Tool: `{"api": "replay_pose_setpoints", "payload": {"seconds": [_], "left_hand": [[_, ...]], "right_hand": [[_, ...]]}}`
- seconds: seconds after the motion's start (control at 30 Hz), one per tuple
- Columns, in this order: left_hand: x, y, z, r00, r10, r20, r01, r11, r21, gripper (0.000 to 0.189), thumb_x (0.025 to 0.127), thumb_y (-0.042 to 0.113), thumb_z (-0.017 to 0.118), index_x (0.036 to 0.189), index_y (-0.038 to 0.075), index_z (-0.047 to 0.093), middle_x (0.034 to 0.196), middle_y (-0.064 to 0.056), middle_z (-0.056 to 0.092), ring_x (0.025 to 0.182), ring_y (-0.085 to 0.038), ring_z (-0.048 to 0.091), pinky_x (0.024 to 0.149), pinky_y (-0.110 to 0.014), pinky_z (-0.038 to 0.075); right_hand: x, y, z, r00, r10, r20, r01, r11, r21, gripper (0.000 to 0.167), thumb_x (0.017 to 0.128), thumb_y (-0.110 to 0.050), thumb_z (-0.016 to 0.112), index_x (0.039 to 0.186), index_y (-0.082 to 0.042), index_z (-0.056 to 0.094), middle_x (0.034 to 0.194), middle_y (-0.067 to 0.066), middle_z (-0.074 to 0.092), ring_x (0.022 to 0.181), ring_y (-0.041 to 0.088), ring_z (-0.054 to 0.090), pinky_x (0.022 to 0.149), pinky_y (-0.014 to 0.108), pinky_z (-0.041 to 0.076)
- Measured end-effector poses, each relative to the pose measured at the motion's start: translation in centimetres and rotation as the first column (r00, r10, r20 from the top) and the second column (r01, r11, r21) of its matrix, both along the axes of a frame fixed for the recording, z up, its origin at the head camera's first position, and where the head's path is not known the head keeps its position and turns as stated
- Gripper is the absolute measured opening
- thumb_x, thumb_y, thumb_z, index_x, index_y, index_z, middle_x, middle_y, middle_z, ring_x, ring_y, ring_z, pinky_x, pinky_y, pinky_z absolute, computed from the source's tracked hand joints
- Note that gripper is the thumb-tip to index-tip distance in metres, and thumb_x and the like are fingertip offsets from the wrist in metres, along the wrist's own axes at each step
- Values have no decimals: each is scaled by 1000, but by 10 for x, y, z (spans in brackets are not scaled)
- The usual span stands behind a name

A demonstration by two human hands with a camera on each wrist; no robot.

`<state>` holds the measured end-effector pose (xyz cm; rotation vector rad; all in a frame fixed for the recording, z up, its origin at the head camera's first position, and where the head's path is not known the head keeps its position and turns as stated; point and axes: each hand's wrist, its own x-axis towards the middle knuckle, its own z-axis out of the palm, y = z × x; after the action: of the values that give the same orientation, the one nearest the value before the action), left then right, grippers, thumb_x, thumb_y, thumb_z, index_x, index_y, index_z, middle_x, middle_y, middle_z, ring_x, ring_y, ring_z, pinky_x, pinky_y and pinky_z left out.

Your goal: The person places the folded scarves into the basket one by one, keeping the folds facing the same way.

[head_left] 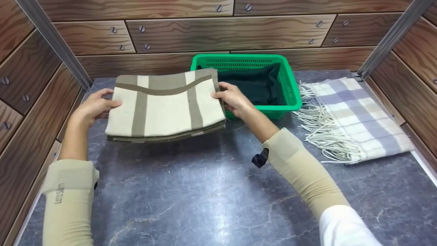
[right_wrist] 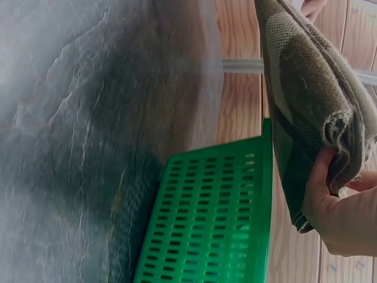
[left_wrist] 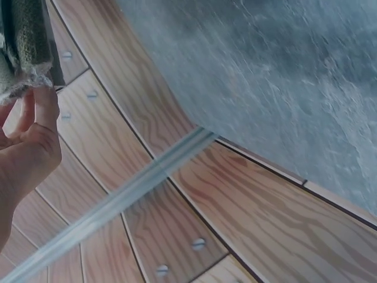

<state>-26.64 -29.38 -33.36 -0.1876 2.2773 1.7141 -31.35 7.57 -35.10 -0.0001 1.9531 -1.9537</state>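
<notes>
Between my two hands hangs a folded cream and brown checked scarf [head_left: 167, 109], raised over the table at the left of the basket. My left hand [head_left: 91, 106] pinches its left edge, thumb on top and fingers below. At the opposite edge my right hand [head_left: 235, 99] grips the folded layers, close to the basket's left rim. In the right wrist view the scarf [right_wrist: 312, 88] shows several thick layers with a frayed end. The green basket [head_left: 293, 92] holds a dark folded cloth [head_left: 252, 85]; the scarf covers part of its left side.
A white and lavender checked scarf [head_left: 362, 116] with long fringe lies folded at the right. Wood-patterned walls [head_left: 225, 34] and metal corner posts [head_left: 56, 44] enclose the dark marbled table [head_left: 191, 191] at the back and sides.
</notes>
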Motion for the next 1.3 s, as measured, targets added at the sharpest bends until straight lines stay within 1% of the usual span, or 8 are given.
{"api": "replay_pose_setpoints", "payload": {"seconds": [0.17,0.37,0.53,0.7,0.9,1.0,1.13,1.3], "left_hand": [[-5,12,2,1000,-5,-2,5,1000,-25,61,93,11,55,141,-2,20,84,5,57,70,-5,61,64,-24,52],[-11,25,4,1000,-6,-4,6,1000,-14,56,93,9,53,139,0,22,83,4,56,67,-5,60,62,-23,52],[-14,35,7,1000,-9,-24,8,999,-48,54,94,9,52,139,0,24,84,3,55,66,-4,59,61,-23,51],[-18,44,8,1000,-7,-30,5,999,-46,55,93,9,52,140,0,24,86,0,54,66,-5,59,62,-23,51],[-23,55,10,1000,0,-28,-1,1000,-31,53,94,8,51,140,1,27,91,-2,54,67,-6,59,63,-23,52],[-27,61,10,1000,5,-27,-6,1000,-28,51,93,7,51,139,2,28,91,-2,53,66,-5,59,63,-23,52],[-32,68,10,1000,9,-30,-10,999,-34,49,94,5,50,138,1,30,90,-2,53,65,-5,58,64,-23,52],[-37,75,8,1000,9,-28,-10,1000,-23,47,93,3,49,137,1,32,88,-1,54,65,-5,58,64,-23,52]], "right_hand": [[-6,10,0,1000,-25,7,25,1000,4,38,91,-3,55,128,-7,50,105,12,57,80,19,59,68,35,51],[-12,22,0,998,-54,22,54,999,5,39,90,-2,56,128,-8,50,97,11,60,71,17,60,59,31,52],[-15,31,1,998,-61,21,61,998,9,39,90,-2,55,128,-8,49,95,10,60,70,16,60,59,30,52],[-19,39,1,998,-62,24,62,998,14,38,91,-3,54,128,-8,49,94,9,61,69,16,62,58,30,53],[-21,50,2,997,-76,9,75,997,31,38,92,-4,53,129,-8,50,85,8,63,60,15,60,52,27,50],[-22,56,2,997,-76,-1,76,997,34,38,92,-5,52,130,-8,49,86,7,62,62,14,61,53,27,51],[-24,62,2,997,-83,8,83,996,17,39,92,-5,52,131,-7,47,93,9,61,69,16,63,59,30,53],[-26,69,2,994,-109,20,109,994,13,40,92,-3,52,132,-7,47,95,10,60,71,17,63,59,31,53]]}}
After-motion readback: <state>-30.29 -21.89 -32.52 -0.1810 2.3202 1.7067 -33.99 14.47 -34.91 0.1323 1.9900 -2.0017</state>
